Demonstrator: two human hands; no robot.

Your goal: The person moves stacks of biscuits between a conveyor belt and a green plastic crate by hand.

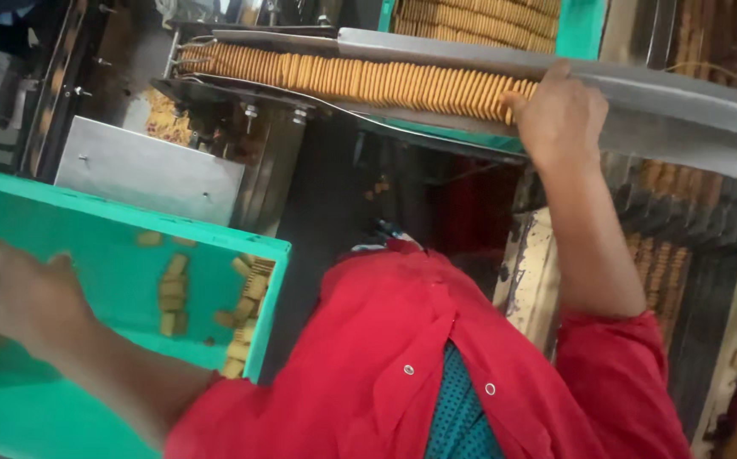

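Right hand (pixel 559 110) grips biscuit row (pixel 360 78); left hand (pixel 20 293) spread in green tray (pixel 215 234).

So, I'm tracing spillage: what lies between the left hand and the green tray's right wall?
In the head view, loose biscuits lie scattered on the green tray floor between the left hand and that wall.

Dim, soft, perhaps motion-blurred frame

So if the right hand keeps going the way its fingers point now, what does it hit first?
The right hand already touches the row of biscuits standing on edge in the metal channel; pushing on, it would likely press into that row first.
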